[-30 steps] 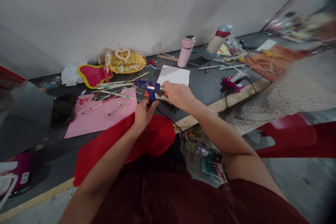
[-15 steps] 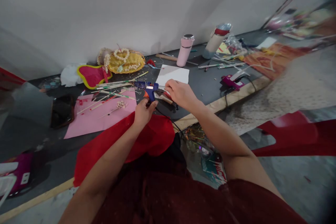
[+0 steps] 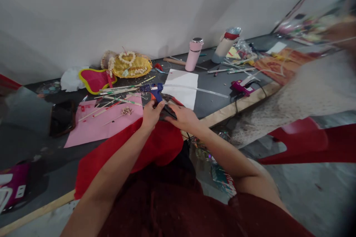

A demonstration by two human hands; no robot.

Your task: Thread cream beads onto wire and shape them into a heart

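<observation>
My left hand [image 3: 151, 114] is closed round the handle of a blue glue gun [image 3: 156, 92] with an orange trigger. A long clear glue stick [image 3: 198, 90] runs out of the gun's back end to the right, across a white sheet of paper [image 3: 182, 80]. Just right of the gun's handle, my right hand [image 3: 185, 118] has its thumb and fingers about the gun's black cord [image 3: 169, 111]. Beyond those fingers lie red-handled pliers [image 3: 175, 100], partly hidden. Below the hands spreads a red cloth [image 3: 164, 139].
Thin sticks and a pink sheet [image 3: 91, 129] lie left, near a phone [image 3: 63, 117]. Behind are a yellow basket [image 3: 132, 68], a pink bottle [image 3: 194, 55] and a second bottle [image 3: 226, 46]. A purple glue gun [image 3: 241, 87] rests right, by the table's wooden edge [image 3: 219, 115]. Another person is at far right.
My right hand has moved down and toward me, from behind the glue gun to beside its handle. The long glue stick now shows plainly behind the gun. The left hand keeps its hold.
</observation>
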